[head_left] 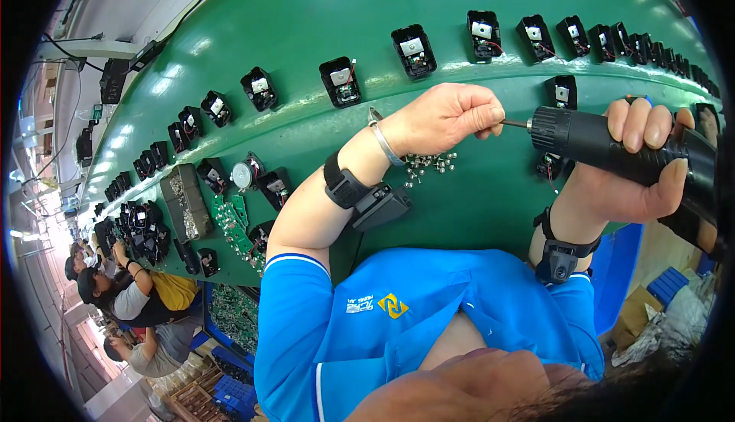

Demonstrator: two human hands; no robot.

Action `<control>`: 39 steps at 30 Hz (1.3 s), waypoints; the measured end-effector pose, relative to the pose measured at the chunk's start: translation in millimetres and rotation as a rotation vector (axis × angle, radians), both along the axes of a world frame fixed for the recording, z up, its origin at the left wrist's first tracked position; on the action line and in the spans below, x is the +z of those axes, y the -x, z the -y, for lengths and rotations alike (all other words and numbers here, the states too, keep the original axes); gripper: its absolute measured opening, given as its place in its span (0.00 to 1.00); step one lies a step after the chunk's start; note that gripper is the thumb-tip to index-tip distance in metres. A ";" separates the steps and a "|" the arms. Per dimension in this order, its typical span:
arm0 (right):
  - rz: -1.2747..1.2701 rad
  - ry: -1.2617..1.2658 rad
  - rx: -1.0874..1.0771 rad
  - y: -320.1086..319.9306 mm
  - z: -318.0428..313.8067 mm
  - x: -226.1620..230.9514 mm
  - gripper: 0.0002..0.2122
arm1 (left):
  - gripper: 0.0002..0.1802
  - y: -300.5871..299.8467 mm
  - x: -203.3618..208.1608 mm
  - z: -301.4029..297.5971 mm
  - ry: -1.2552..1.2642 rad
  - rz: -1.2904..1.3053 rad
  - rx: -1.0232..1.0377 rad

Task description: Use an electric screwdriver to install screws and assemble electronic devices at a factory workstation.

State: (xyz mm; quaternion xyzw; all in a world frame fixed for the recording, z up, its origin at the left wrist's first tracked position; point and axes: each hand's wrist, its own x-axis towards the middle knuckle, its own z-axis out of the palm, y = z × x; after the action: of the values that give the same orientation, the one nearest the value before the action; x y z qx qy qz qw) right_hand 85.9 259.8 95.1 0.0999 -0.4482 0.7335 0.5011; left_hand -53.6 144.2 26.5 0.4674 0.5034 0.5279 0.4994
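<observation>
Right hand (639,166): you grip the black electric screwdriver (605,145) over the green belt (306,16).
Left hand (444,118): fingertips pinched at its bit (514,123) — screw pile (429,165) just below.

I am on an electronics assembly line in a factory. A long green conveyor belt (306,9) runs past me, carrying a row of small open black plastic housings (414,51) with wired parts inside. Green printed circuit boards (230,219) and a heap of small silver screws (429,164) lie on it. To my left, other seated workers (145,296) line the same belt.
</observation>
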 end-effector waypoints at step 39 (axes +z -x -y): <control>0.152 0.011 -0.606 92.9 -28.2 -53.0 0.14 | 0.33 39.2 -54.6 -54.0 -0.143 -1.203 0.582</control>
State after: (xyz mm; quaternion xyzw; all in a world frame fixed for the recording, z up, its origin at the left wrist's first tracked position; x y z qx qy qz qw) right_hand -7.0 288.0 42.0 -0.0962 -0.4900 0.5583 0.6625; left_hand -92.8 198.2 -28.0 0.5573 0.7632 0.3209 -0.0630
